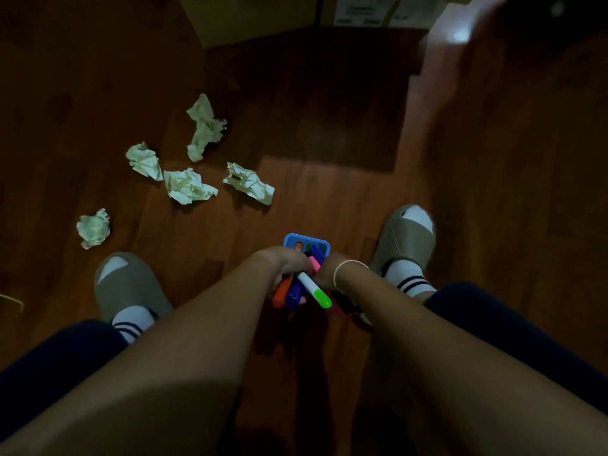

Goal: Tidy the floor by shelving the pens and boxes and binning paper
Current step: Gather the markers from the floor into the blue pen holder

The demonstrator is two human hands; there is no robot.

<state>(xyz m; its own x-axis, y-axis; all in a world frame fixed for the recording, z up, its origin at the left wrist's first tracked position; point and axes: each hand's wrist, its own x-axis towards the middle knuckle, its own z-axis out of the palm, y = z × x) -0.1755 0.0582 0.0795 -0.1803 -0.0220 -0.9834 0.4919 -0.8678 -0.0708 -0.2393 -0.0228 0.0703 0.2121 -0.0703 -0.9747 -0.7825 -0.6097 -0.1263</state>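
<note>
Fingers (pixel 296 263) of both hands closed around a pen bundle (pixel 301 287) above blue holder (pixel 306 245) on floor (pixel 329 192); step: gathering pens; next: seat pens, shelve, bin crumpled paper (pixel 184 185).

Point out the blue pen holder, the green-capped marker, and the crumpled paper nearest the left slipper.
blue pen holder (pixel 324 242): head view, on its far right rim.
green-capped marker (pixel 321 298): head view, on the green cap.
crumpled paper (pixel 93 228): head view, centre of the wad.
</note>
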